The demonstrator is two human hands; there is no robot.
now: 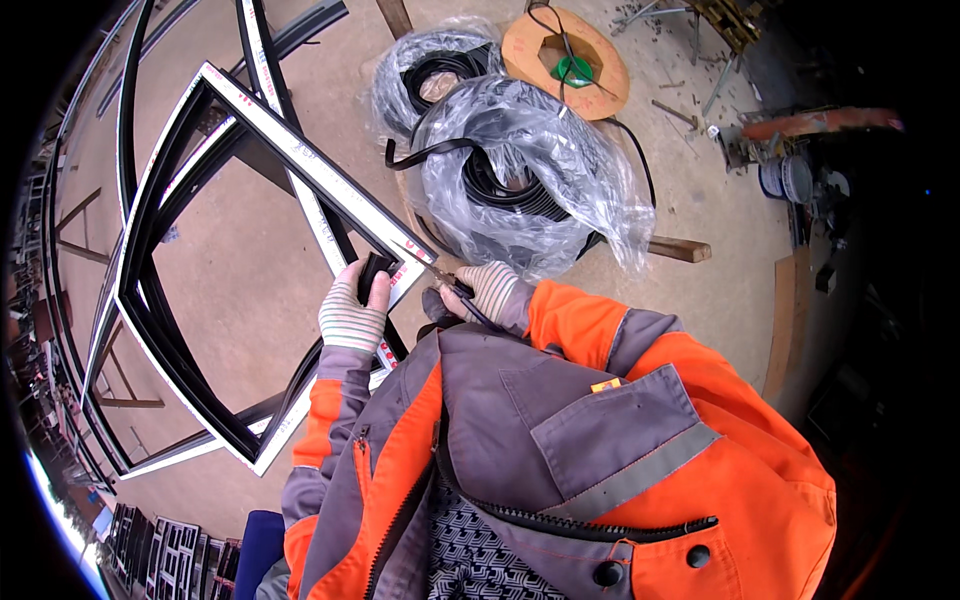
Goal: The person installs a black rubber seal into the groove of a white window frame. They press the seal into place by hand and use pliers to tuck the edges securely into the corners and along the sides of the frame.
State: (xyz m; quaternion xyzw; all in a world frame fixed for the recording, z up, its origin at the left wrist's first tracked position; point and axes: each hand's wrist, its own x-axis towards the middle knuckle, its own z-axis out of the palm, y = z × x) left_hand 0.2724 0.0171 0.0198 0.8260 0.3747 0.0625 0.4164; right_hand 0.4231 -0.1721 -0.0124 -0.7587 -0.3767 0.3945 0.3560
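Left hand: The left hand (352,318), in a striped knit glove, gripped a short black profile piece (373,272) between thumb and fingers at the centre of the frame.
Right hand: The right hand (490,290), gloved alike, was closed around the scissors (441,274), whose blades pointed to the upper left, at the frame corner.
Workpiece: The black-and-white window frame (300,152) extended from the centre into the left half; its corner lay at the hands. Other long profiles (128,130) stood beyond it, at upper left.
Surface: The floor (240,330) was smooth, beige-brown and concrete-like, with scattered debris at upper right.
Coil stock: Black coils in clear plastic wrap (600,160) lay at upper centre, over a wooden beam (680,248).
Reel: A round tan reel (520,45) with a green core (572,71) lay beside the coils.
Room, right: A bucket (795,180) stood near cardboard strips (788,320); the edge beyond was dark.
Room, lower left: Racked dark frames (175,560) stood near a bright edge.
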